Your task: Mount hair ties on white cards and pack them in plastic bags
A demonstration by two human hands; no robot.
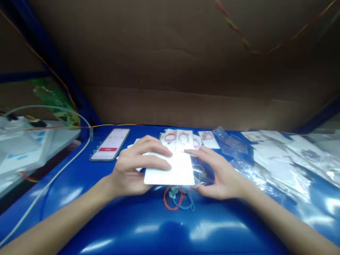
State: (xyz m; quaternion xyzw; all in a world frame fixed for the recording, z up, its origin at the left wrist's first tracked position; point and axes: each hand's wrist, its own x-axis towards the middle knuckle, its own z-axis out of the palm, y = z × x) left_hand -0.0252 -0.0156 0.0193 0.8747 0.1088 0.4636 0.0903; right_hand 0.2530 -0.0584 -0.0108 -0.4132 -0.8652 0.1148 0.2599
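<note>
White card [170, 173] in my left hand [136, 166], fingers over its top, above the blue desk [127, 226]. Right hand [219, 173] curved round its right side, by clear plastic [203, 173]; grip there, can't tell. Red cord loop [172, 209], blue loop [186, 208] just nearer me. Phone [110, 145] leftward.

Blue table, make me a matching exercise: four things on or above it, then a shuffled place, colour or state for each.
1. white card
2. phone
3. small loops
4. heaped packets

A. red and blue
B. right side of the table
C. left hand's fingers across it
D. red bar on its screen

Pairs: 1-C, 2-D, 3-A, 4-B.
</note>
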